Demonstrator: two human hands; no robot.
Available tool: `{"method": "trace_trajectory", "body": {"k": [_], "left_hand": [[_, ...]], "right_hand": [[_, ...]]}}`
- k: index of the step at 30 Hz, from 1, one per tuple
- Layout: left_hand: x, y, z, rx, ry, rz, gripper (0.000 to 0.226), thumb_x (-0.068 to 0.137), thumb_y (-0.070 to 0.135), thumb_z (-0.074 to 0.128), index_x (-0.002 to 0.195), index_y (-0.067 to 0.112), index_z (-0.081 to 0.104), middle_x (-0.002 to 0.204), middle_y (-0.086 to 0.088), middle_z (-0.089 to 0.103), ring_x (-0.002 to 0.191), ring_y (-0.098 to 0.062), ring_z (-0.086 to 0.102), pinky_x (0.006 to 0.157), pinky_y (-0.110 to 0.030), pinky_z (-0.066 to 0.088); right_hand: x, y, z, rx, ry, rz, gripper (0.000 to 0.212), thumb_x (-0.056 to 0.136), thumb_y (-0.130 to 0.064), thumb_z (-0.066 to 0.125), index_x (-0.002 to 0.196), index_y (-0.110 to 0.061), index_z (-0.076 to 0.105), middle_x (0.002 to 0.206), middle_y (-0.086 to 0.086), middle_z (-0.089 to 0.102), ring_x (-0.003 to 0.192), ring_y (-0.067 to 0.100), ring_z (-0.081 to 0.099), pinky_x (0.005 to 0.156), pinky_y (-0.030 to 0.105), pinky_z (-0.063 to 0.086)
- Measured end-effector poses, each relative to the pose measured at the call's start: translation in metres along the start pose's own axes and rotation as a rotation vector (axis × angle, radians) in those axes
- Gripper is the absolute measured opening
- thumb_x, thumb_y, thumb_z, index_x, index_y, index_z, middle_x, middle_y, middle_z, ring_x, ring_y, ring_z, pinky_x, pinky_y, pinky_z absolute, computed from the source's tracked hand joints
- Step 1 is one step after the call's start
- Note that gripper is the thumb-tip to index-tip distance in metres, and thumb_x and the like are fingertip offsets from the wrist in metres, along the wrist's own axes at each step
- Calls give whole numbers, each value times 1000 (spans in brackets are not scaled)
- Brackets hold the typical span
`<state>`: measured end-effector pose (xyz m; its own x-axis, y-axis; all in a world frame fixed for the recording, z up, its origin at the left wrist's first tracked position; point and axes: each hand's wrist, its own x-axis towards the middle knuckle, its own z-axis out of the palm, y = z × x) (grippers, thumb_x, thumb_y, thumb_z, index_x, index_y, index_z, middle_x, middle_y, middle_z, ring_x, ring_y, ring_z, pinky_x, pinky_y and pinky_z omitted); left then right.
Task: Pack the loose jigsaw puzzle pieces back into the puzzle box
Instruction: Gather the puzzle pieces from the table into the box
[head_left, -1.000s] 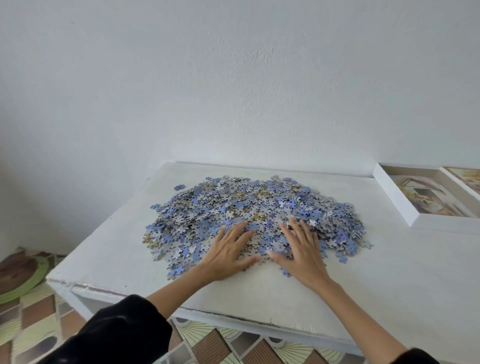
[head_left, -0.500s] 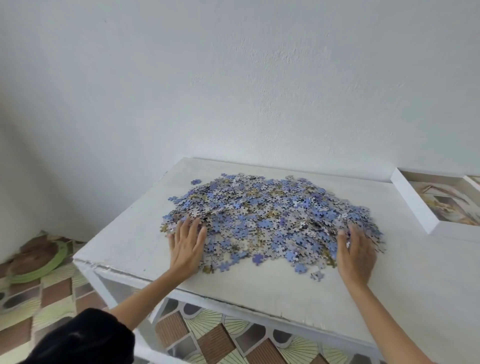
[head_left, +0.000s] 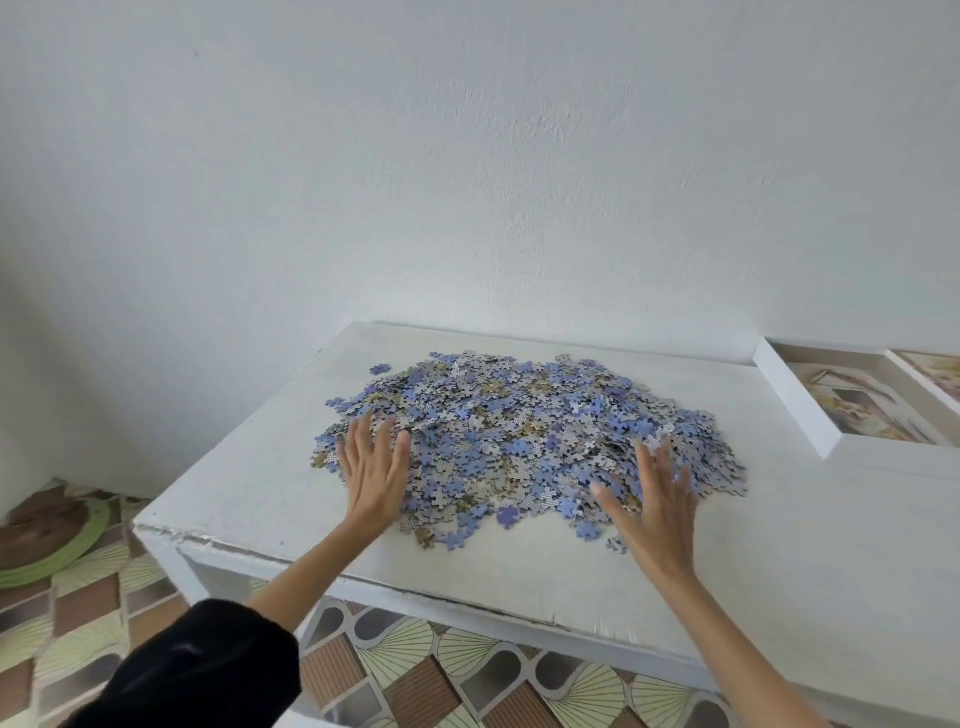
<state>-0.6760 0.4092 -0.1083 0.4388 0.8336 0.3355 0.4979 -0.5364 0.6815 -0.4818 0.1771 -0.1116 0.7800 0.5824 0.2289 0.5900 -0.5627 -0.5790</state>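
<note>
The puzzle pieces (head_left: 524, 441) are being corralled in 1 heap on the table (head_left: 779, 545) by the left hand (head_left: 374, 467) and right hand (head_left: 660, 509), both spread flat; the puzzle box (head_left: 789, 400), apart at right, is seemingly being left unfilled, packing barely begun

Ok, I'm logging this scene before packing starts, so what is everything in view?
wall: one, white, background
table: one, white, against wall
puzzle pieces: one large loose pile, blue, grey and tan, mid-table
puzzle box: one, white, open, table's right end
floor: patterned tiles, brown and green
round object: one, green-rimmed, floor at left
sleeve: one, black, left arm
left hand: open, flat on pile's left edge
right hand: open, at pile's near right edge
</note>
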Motion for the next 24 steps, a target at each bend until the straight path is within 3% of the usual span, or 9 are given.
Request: {"method": "trace_trajectory", "body": {"k": [6, 9, 12, 14, 16, 18, 21, 24], "left_hand": [[22, -32, -26, 34, 47, -139, 80, 82, 61, 9, 144, 14, 30, 156, -11, 6, 143, -25, -2, 115, -48, -3], [24, -41, -27, 46, 5, -188, 84, 81, 67, 9, 145, 14, 24, 156, -14, 4, 144, -28, -3, 113, -48, -4], [23, -47, -22, 114, -54, -154, 66, 95, 55, 18, 145, 12, 20, 155, -16, 6, 142, -30, 10, 115, -48, 3], [22, -48, -21, 127, -87, -127, 65, 96, 53, 17, 146, 11, 19, 154, -15, 10, 140, -29, 17, 116, -46, 10], [22, -50, -22, 111, -99, -115, 69, 94, 56, 17, 145, 10, 20, 153, -14, 16, 138, -28, 22, 115, -44, 17], [21, -48, -24, 84, -105, -91, 64, 96, 51, 22, 145, 9, 22, 150, -12, 23, 135, -26, 27, 112, -43, 22], [19, -46, -28, -8, -98, -56, 54, 99, 42, 29, 141, 10, 28, 145, -11, 31, 130, -25, 35, 107, -42, 28], [22, -48, -36, -99, -59, -29, 46, 99, 37, 33, 138, 11, 36, 141, -11, 36, 126, -25, 40, 102, -39, 32]], "right_hand": [[-8, -2, 8, -316, -240, -182, 116, 45, -97, -3, 135, -30, -33, 142, -2, -40, 132, 25, -36, 107, 36, -18], [5, -5, 11, -343, -266, -255, 108, 51, -94, -5, 135, -32, -34, 141, -5, -42, 130, 23, -39, 109, 39, -17], [16, -7, 14, -355, -287, -301, 101, 54, -92, -7, 133, -34, -35, 140, -6, -44, 128, 20, -42, 106, 38, -21], [22, -8, 16, -367, -297, -317, 98, 56, -90, -7, 133, -35, -33, 142, -5, -41, 129, 19, -40, 106, 38, -20], [26, -8, 18, -361, -290, -329, 102, 56, -91, -7, 139, -34, -20, 148, -5, -30, 134, 18, -32, 109, 37, -17], [27, -8, 19, -294, -250, -352, 104, 59, -91, 1, 144, -32, 4, 151, -10, -13, 139, 13, -19, 112, 35, -12], [22, -18, 19, -113, -132, -398, 87, 70, -83, 21, 139, -32, 32, 146, -17, 15, 141, 7, 0, 112, 33, -4], [15, -42, 21, 16, -104, -468, 63, 81, -63, 41, 134, -29, 43, 138, -20, 27, 136, 2, 12, 109, 31, 14]]}}
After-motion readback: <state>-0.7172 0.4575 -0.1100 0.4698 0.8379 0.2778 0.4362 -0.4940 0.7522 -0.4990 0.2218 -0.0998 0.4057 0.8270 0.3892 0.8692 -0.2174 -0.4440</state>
